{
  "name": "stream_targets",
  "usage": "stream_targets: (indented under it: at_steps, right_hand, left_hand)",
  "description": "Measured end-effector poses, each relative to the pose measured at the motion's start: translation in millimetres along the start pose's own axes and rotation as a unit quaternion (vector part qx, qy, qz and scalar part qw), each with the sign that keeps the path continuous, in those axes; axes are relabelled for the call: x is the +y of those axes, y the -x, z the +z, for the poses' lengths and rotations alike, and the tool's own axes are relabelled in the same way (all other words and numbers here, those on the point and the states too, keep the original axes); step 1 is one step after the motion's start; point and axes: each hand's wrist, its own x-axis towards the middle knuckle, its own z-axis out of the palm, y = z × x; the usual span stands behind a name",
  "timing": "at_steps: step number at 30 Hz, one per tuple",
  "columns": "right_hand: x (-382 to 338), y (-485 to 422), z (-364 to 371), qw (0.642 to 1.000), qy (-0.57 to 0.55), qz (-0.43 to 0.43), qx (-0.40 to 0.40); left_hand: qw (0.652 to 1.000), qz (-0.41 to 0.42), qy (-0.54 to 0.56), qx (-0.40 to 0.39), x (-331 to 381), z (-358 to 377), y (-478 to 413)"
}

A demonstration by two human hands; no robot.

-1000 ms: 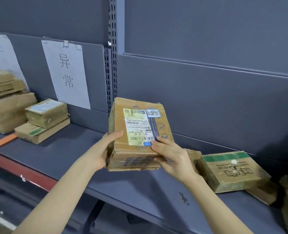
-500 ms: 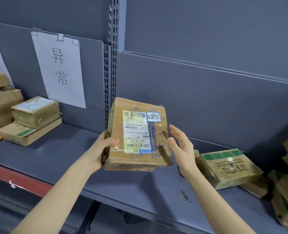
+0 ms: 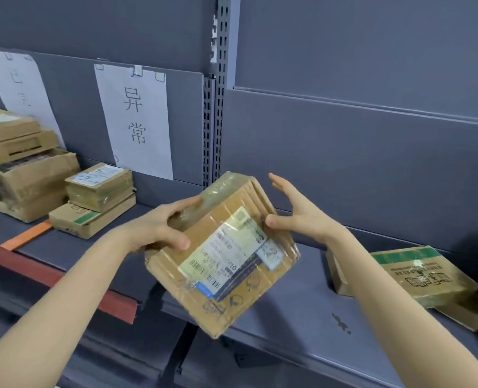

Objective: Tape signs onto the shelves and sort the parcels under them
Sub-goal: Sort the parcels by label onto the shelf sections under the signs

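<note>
Your left hand [image 3: 159,231] grips the tilted parcel [image 3: 226,264] (label up) over the shelf [image 3: 302,317] front edge; your right hand [image 3: 296,211], fingers straight, maybe touches it.

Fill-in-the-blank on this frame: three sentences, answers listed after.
The left hand grips the held parcel; the right hand, fingers straight, touches it only with its ___.
Under the 异常 sign sits a stack of ___ boxes.
The strip lying on the shelf beside that stack is ___.
Missing: thumb; two; orange.
</note>
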Motion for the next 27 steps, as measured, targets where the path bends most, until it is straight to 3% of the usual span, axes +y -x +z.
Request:
stream_targets:
  at_steps: [4, 12, 15, 17, 19, 24, 27]
  right_hand:
    - [-3, -9, 9, 0.975, -0.112, -0.011, -0.192]
    - [-12, -31, 13, 0.946, -0.202, -0.047, -0.251]
    - [-13, -36, 16, 0.964, -0.191, -0.072, -0.17]
    - [-10, -37, 16, 0.971, -0.203, -0.066, -0.106]
    - [-5, -36, 17, 0.964, -0.26, -0.041, -0.048]
    - [4, -35, 39, 0.904, -0.419, 0.039, 0.072]
    - [5, -33, 64, 0.837, -0.523, 0.106, 0.118]
  left_hand:
    - [0.995, 0.013, -0.084, -0.053, 19, -10, 14]
    - [0.986, 0.04, -0.16, -0.024, 27, -19, 31]
    - [0.982, 0.055, -0.17, 0.052, 30, -19, 36]
    - [0.97, 0.07, -0.138, 0.185, 29, -17, 37]
    - [0.935, 0.073, -0.133, 0.321, 24, -15, 38]
    - [0.849, 0.039, -0.028, 0.526, 6, 7, 38]
    - [0.833, 0.003, 0.122, 0.54, -8, 36, 32]
